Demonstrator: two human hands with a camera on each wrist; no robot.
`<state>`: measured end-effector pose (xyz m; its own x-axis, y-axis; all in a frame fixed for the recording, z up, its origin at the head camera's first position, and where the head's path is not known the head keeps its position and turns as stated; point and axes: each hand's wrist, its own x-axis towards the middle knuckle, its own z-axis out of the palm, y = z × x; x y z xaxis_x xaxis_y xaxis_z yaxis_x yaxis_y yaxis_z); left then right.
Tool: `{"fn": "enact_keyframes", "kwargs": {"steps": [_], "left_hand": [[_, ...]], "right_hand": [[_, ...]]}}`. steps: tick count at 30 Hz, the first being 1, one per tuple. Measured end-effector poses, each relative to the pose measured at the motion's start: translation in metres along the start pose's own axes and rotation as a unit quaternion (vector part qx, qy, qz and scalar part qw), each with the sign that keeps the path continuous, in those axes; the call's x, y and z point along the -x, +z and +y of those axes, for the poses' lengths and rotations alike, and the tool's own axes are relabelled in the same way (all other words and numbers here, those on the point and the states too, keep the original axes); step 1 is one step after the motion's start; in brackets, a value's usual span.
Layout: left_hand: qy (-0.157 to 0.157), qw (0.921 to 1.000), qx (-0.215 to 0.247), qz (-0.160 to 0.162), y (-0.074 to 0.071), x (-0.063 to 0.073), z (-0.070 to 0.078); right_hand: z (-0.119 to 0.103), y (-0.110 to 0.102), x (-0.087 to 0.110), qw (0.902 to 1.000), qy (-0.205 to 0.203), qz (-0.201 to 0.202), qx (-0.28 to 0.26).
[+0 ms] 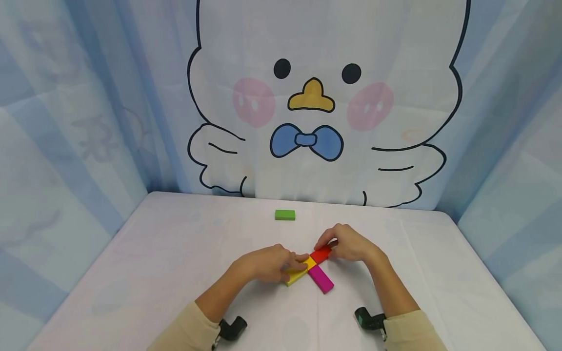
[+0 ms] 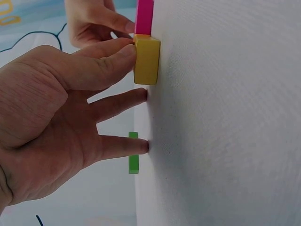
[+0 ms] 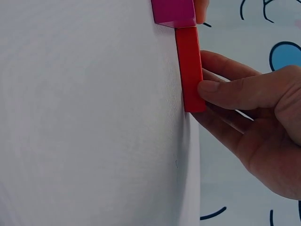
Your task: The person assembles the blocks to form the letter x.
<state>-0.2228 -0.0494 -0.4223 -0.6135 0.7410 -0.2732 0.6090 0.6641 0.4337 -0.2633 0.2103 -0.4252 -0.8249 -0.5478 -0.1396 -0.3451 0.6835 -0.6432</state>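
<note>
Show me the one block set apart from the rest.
The green block, alone near the far edge of the table; the red block, magenta block and yellow block are grouped together.

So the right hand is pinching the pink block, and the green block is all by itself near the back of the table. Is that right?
Not quite: the right hand is pinching the red block, not the pink block, as the right wrist view shows. The green block is indeed by itself near the back of the table.
</note>
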Motion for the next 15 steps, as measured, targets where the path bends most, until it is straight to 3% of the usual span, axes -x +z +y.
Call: {"fn": "enact_keyframes", "kwargs": {"steps": [15], "left_hand": [[-0.006,1.0000,-0.004,-0.006,-0.0001,0.0004,0.0004]], "right_hand": [[-0.0042,0.0004,0.0010,1.0000,0.001,0.000,0.010]]}}
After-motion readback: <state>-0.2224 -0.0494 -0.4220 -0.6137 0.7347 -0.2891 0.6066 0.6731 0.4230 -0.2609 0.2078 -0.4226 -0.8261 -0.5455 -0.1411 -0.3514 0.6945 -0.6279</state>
